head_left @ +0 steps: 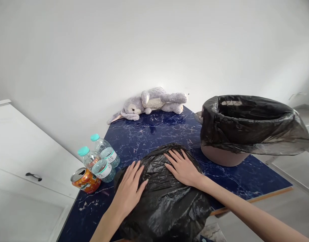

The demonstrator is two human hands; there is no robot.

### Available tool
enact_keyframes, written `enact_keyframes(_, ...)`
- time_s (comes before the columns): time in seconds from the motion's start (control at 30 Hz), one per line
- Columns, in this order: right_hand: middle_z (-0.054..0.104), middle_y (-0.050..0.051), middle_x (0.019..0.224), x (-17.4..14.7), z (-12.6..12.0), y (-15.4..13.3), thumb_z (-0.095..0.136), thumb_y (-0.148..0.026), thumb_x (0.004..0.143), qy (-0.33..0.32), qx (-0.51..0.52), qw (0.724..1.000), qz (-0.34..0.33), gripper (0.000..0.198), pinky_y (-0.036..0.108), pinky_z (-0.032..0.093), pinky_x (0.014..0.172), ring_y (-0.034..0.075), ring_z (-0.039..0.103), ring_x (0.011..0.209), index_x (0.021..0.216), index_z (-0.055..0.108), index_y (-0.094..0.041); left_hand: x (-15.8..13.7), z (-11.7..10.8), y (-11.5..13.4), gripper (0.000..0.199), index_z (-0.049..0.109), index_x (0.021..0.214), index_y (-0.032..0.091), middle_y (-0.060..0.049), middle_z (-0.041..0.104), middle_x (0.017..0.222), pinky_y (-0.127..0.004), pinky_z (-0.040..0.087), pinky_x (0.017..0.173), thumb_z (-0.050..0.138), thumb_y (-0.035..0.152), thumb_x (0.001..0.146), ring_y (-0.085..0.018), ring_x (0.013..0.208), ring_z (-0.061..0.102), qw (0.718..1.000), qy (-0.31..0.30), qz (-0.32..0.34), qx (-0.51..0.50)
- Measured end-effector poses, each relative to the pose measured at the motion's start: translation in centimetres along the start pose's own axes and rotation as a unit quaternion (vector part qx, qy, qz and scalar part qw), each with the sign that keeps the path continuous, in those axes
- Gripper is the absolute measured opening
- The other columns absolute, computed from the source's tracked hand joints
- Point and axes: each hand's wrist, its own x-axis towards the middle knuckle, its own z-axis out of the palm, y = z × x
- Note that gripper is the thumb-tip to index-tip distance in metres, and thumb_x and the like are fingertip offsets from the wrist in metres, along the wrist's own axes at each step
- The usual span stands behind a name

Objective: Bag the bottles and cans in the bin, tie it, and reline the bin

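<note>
- The black plastic bag [167, 211] lies on the blue marbled surface [265, 178] at the middle of its near edge; whether it hangs over that edge is hard to tell.
- The left hand [130, 188] rests palm down on the bag's left side, fingers extended close together, thumb held out, gripping nothing.
- The right hand [183, 168] lies flat on its far right part, fingers spread wide, also without a grip. Placed to either side, the palms seem to flatten or steady the loose plastic.
- By the right edge stands a pinkish bin [220, 157]; its black liner [245, 134] folds over the rim, probably to stay put, and flares out past that edge.
- Two capped bottles [102, 171] and an orange can [86, 183] stand near the left edge, close to the left hand, so sideways room there looks tight.
- A grey plush rabbit [151, 101] lies on its side along the far edge, against the wall [154, 43], well clear of both hands.
</note>
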Motion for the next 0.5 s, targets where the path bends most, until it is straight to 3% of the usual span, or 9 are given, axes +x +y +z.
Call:
enact_keyframes(0.1, 0.031, 0.009, 0.177, 0.8, 0.4, -0.2, 0.016, -0.06, 0.114, 0.006, -0.016, 0.999, 0.029, 0.07, 0.064, 0.017, 0.133, 0.032, 0.027, 0.164, 0.171, 0.034, -0.023, -1.2, -1.4, 4.7, 0.058, 0.037, 0.168, 0.035, -0.001, 0.034, 0.177, -0.058, 0.041, 0.129, 0.045, 0.049, 0.112, -0.032, 0.165, 0.029, 0.996, -0.016, 0.077, -0.035)
enact_keyframes(0.23, 0.03, 0.016, 0.176, 1.6, 1.0, -0.7, 0.016, -0.054, 0.114, 0.018, -0.038, 0.996, 0.081, 0.071, 0.071, 0.01, 0.131, 0.038, 0.024, 0.165, 0.171, 0.032, -0.016, -3.3, -0.1, 9.2, 0.101, 0.01, 0.175, 0.029, -0.009, 0.019, 0.181, -0.062, 0.042, 0.126, 0.057, 0.074, 0.098, -0.04, 0.165, 0.024, 0.969, -0.08, 0.23, -0.048)
enact_keyframes(0.37, 0.026, 0.02, 0.177, 1.8, 1.4, -1.1, 0.017, -0.057, 0.113, 0.014, -0.047, 0.992, 0.118, 0.075, 0.074, 0.008, 0.129, 0.042, 0.022, 0.164, 0.172, 0.028, -0.012, -5.1, 3.4, 9.2, 0.118, 0.001, 0.175, 0.027, -0.013, 0.017, 0.18, -0.066, 0.039, 0.125, 0.064, 0.078, 0.089, -0.046, 0.163, 0.025, 0.974, -0.04, 0.225, 0.007)
enact_keyframes(0.5, 0.025, 0.022, 0.176, 0.5, 1.1, -1.0, 0.017, -0.065, 0.111, -0.002, -0.043, 0.991, 0.125, 0.082, 0.077, 0.012, 0.127, 0.045, 0.022, 0.164, 0.172, 0.028, -0.011, -6.8, 4.5, 7.2, 0.106, 0.003, 0.175, 0.025, -0.01, 0.027, 0.178, -0.06, 0.037, 0.129, 0.069, 0.058, 0.099, -0.04, 0.161, 0.035, 0.973, -0.021, 0.226, 0.041)
